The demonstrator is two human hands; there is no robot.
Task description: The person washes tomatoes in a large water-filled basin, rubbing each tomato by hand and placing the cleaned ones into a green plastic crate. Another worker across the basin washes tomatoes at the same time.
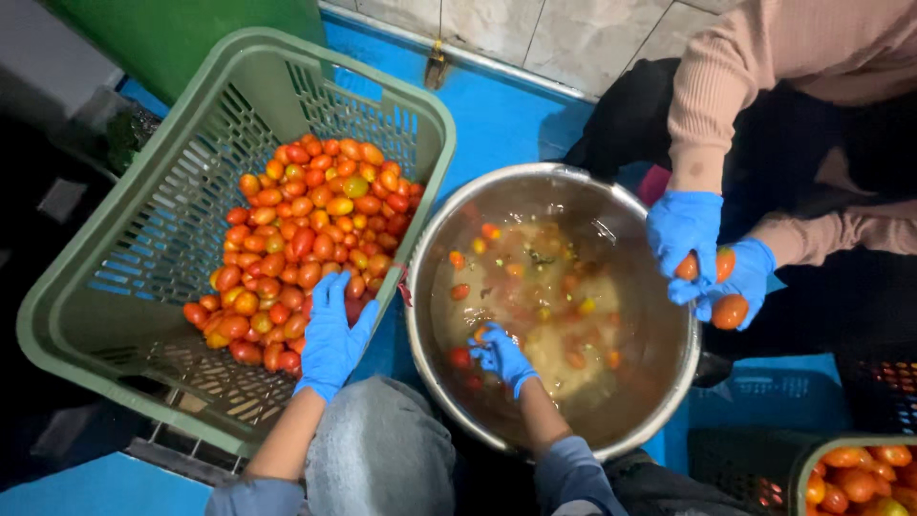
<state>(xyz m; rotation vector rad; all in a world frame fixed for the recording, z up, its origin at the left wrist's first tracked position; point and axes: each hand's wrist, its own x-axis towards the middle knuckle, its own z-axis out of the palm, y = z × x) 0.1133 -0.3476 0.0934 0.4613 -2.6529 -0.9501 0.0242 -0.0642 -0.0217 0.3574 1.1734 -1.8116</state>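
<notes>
Head view: left hand [330,330] spread flat on tomatoes [306,234] in green crate [105,277]; right hand [503,355] in steel basin [669,382], fingers curled, hold unclear.
Tomatoes probably light, slick, bruisable; cup each loosely around its middle.

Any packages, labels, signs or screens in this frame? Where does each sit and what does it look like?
No labels, signs or screens show. Only open containers:
Green slatted plastic crate, left on the blue floor, holding red and orange tomatoes; the left hand rests on them.
Round steel basin, centre, with cloudy water; the right hand dips in.
Second green crate, bottom right corner, also with tomatoes.
</notes>
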